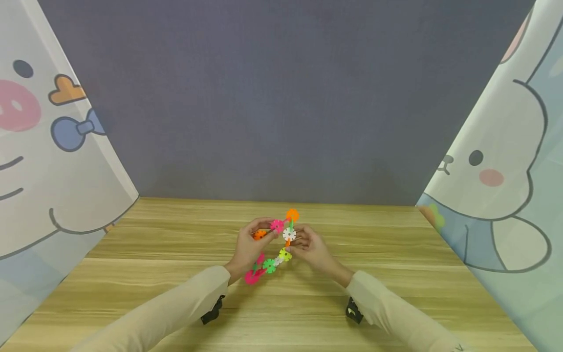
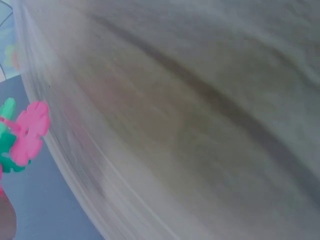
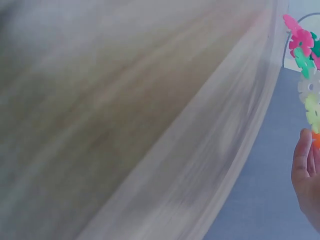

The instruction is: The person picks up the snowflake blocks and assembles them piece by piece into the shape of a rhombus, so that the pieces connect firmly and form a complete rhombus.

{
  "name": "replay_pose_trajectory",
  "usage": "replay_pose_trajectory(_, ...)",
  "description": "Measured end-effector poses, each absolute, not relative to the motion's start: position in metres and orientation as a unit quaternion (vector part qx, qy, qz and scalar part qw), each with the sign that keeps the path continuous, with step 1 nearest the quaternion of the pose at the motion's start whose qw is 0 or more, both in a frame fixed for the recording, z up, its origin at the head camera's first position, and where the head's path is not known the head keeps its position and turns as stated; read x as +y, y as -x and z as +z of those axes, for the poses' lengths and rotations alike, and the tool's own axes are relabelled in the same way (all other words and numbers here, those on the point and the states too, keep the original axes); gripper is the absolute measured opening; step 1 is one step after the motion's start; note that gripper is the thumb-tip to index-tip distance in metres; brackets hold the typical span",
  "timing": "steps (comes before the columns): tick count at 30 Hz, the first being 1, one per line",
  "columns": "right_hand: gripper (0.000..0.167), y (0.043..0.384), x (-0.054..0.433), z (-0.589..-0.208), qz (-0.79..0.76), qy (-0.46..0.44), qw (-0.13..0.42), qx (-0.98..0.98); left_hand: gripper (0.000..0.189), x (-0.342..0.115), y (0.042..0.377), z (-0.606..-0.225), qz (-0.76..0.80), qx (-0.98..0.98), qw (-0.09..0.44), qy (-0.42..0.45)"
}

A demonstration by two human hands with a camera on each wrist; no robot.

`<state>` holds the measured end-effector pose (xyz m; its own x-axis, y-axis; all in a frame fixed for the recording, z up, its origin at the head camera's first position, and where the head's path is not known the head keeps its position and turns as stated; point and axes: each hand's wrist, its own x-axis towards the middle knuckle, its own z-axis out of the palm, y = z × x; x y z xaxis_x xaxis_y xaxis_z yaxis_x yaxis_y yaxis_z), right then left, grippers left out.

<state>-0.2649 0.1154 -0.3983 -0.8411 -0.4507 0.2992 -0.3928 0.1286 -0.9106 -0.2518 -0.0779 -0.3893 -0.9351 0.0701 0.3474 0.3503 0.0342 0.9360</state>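
Note:
Both hands hold up a ring-like chain of interlocking notched plastic discs above the wooden table. My left hand [image 1: 244, 248] pinches the chain at its upper left, by a pink disc [image 1: 277, 226] and an orange disc [image 1: 260, 234]. On the right side, my right hand [image 1: 317, 254] grips it near a white disc [image 1: 289, 234] and a yellow disc [image 1: 285, 254]. Another orange disc [image 1: 292, 215] tops the chain. Lower down hang a green disc [image 1: 269, 266] and a pink disc [image 1: 251, 277]. The right wrist view shows fingertips at an orange disc [image 3: 316, 139]; sleeve cloth fills most of both wrist views.
The wood-grain table [image 1: 176, 254] reaches back to a dark grey panel [image 1: 281, 98]. Cartoon-printed panels stand at the left [image 1: 66, 171] and right [image 1: 492, 161]. A black wrist device [image 1: 213, 311] shows under the left sleeve, another [image 1: 354, 311] under the right.

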Motion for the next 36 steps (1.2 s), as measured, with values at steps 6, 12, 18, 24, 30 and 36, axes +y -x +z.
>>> replay_pose_trajectory(6,0.047,0.270,0.119,-0.395,-0.600,0.279,0.031,0.749,0.035,-0.082,0.259,-0.395,-0.653,-0.734,0.106,0.154)
replay_pose_trajectory(12,0.044,0.278,0.127,-0.386,-0.574,0.289,0.015,0.766,0.041,-0.090,0.265,-0.396,-0.630,-0.755,0.085,0.162)
replay_pose_trajectory(18,0.043,0.292,0.132,-0.385,-0.550,0.320,0.009,0.771,0.045,-0.092,0.272,-0.394,-0.595,-0.781,0.073,0.173)
replay_pose_trajectory(24,0.043,0.304,0.135,-0.388,-0.524,0.326,0.029,0.787,0.046,-0.093,0.281,-0.393,-0.547,-0.817,0.065,0.168)
replay_pose_trajectory(30,0.043,0.312,0.133,-0.392,-0.498,0.309,0.052,0.808,0.045,-0.096,0.287,-0.393,-0.519,-0.840,0.032,0.158)
replay_pose_trajectory(36,0.045,0.319,0.129,-0.395,-0.479,0.283,0.065,0.829,0.045,-0.097,0.297,-0.395,-0.507,-0.846,0.021,0.164)
